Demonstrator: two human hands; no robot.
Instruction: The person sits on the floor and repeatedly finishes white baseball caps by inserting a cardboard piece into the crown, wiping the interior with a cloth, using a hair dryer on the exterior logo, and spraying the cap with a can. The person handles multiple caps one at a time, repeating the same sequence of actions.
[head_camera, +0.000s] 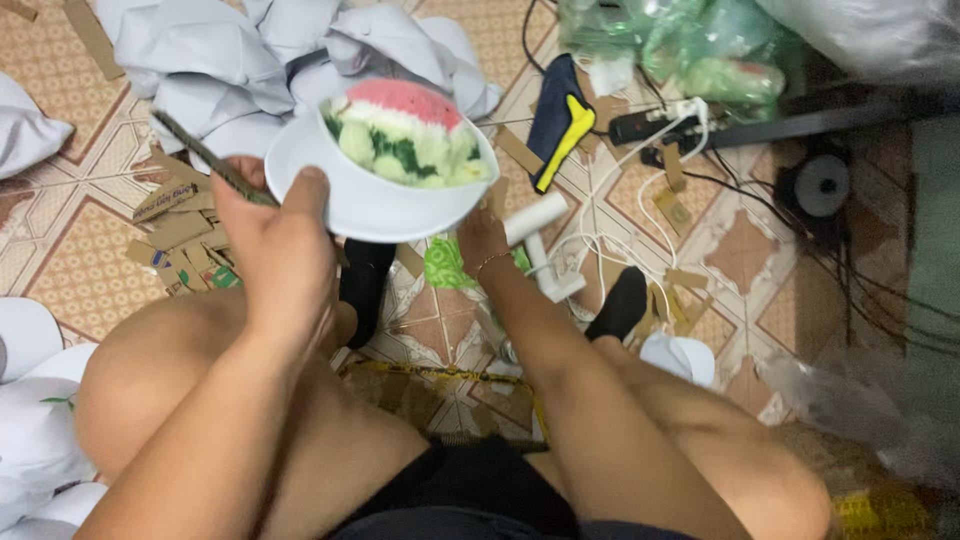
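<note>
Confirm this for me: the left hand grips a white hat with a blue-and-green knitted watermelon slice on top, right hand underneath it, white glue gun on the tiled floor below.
Not quite. The knitted watermelon slice is pink and green, not blue and green, as the head view shows. The rest stands: the left hand grips the white hat, the right hand is underneath it, and the white glue gun lies on the tiled floor.

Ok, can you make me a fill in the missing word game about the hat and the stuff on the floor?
1. The left hand holds a white hat by its ____.
2. The hat's top looks like a slice of ____.
3. Brown ____ scraps lie on the tiled floor.
4. The feet wear ____ socks.

Missing words: brim; watermelon; cardboard; black
</note>
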